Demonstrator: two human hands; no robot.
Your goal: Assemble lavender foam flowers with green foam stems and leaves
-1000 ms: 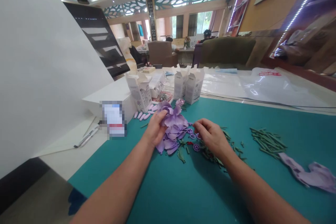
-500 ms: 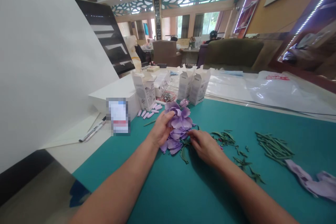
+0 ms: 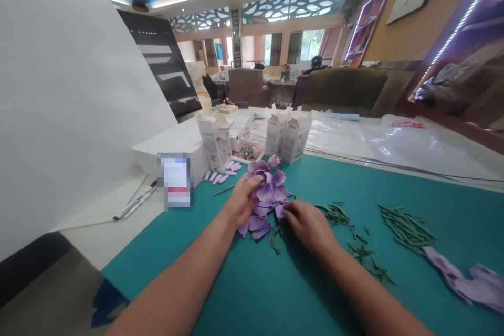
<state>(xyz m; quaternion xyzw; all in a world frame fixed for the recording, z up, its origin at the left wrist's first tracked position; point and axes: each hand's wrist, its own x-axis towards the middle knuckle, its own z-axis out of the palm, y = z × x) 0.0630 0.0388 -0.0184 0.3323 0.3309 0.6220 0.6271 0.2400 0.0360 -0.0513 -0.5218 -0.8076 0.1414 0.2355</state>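
1. Flower's the purple one near the middle [image 3: 271, 184], up in the left hand [image 3: 241, 203] over the green mat [image 3: 236, 283].
2. Far left, a couple of pens [image 3: 136, 201] are lying on the white tabletop [image 3: 86, 241]. Just right of them is an upright phone [image 3: 176, 181], screen blurred out, in front of a white box [image 3: 169, 147].
3. Next along, an open carton [image 3: 216, 144] is standing there with loose lilac buds [image 3: 222, 174] in front.
4. As for the hands, the left one's closed on the flower, thumb on top. Purple petals [image 3: 260, 226] are heaped right by it.
5. Two more cartons [image 3: 297, 139], flaps up, stand side by side behind the flower.
6. Right hand [image 3: 309, 223] has its fingers bunched narrow at the right edge of the petals. Can't tell if it's actually gripping one.
7. Green leaves [image 3: 334, 214] are scattered past that hand.
8. Then a pile of green stems [image 3: 405, 228], and a lilac strip [image 3: 464, 278] far right, one end up by the stems.
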